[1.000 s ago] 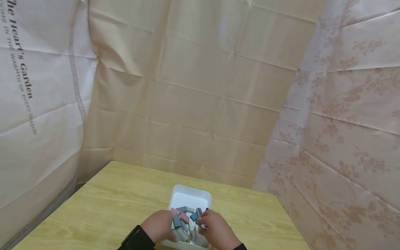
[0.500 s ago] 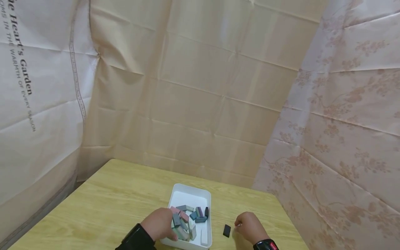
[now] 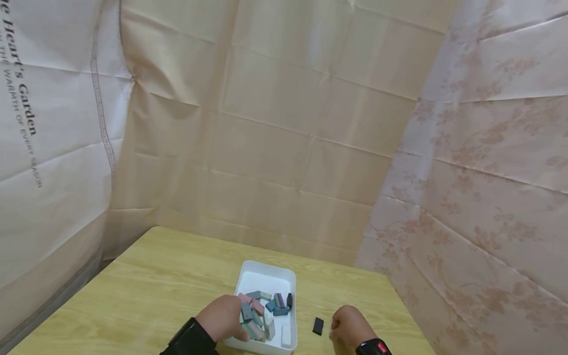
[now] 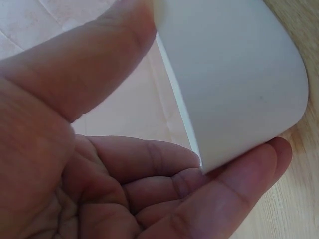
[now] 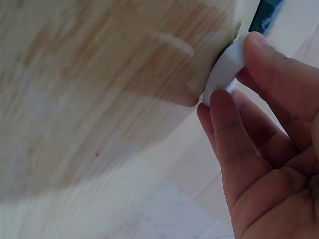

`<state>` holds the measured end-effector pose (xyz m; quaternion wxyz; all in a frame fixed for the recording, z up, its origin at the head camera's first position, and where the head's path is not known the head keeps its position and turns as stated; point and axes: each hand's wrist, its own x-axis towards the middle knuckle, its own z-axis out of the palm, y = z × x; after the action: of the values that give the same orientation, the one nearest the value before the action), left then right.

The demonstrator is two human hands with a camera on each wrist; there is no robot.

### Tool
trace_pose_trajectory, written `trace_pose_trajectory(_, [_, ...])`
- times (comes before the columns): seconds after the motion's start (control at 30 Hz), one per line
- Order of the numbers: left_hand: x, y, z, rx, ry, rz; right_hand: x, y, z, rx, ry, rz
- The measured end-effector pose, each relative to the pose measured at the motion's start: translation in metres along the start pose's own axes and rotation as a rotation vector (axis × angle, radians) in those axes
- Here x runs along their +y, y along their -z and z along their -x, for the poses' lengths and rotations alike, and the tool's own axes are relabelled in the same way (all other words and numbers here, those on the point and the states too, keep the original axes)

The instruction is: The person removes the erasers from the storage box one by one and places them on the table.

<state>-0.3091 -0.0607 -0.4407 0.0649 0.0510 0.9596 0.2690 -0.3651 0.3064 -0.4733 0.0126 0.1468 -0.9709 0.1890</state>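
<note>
A white plastic tray [image 3: 266, 274] stands on the table, holding several small blocks [image 3: 257, 308] in pink, grey, blue, green and purple. My left hand [image 3: 224, 318] grips its near left side; in the left wrist view the thumb lies at the rim and the fingers reach around the tray wall [image 4: 244, 94]. To the right of the tray, my right hand [image 3: 350, 327] is down at the table. It pinches a small white block [image 5: 224, 72] with a curved edge between thumb and fingers, a piece hidden in the head view. A dark block [image 3: 318, 326] lies just left of that hand.
Inside the tray, a white block [image 3: 286, 335] lies at the near right and a black one [image 3: 290, 300] leans by the right wall. A beige cloth [image 3: 284, 148] hangs behind the wood-grain table [image 3: 177, 276], with patterned cloth [image 3: 479, 222] on the right.
My right hand has moved from over the tray rightward to the table, where a dark block came into view beside it. My left hand keeps hold of the tray's side.
</note>
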Motion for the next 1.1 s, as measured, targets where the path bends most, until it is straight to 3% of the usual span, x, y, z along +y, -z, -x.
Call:
trace_pose_trajectory(0.3, [-0.002,0.000,0.001,-0.010,0.002,-0.006,-0.009,-0.003,0.000,-0.047,-0.111,-0.013])
trace_pose_trajectory(0.4, [-0.003,0.000,0.001,-0.013,0.001,-0.001,-0.013,-0.002,0.000,-0.046,-0.085,0.014])
trace_pose_trajectory(0.47, [-0.003,-0.001,0.000,-0.011,-0.001,0.000,-0.023,-0.002,0.000,-0.013,-0.059,0.094])
trace_pose_trajectory(0.57, [-0.004,-0.002,-0.002,-0.010,0.001,0.006,-0.052,-0.002,-0.001,0.059,0.005,0.210])
trace_pose_trajectory(0.63, [-0.004,-0.003,-0.002,-0.011,0.006,0.006,-0.079,-0.005,-0.003,0.092,0.079,0.227])
trace_pose_trajectory(0.73, [-0.005,-0.002,-0.002,-0.004,-0.007,-0.003,-0.116,-0.013,-0.010,0.034,0.214,0.137])
trace_pose_trajectory(0.83, [-0.006,-0.001,-0.001,0.012,-0.039,-0.012,-0.141,-0.026,-0.018,-0.095,0.264,0.078])
trace_pose_trajectory(0.97, [-0.005,0.000,0.000,0.007,-0.047,-0.012,-0.152,-0.047,-0.025,-0.176,0.306,0.096])
trace_pose_trajectory(1.1, [-0.006,-0.002,-0.001,-0.003,-0.024,-0.014,-0.151,-0.059,-0.028,-0.174,0.310,0.051])
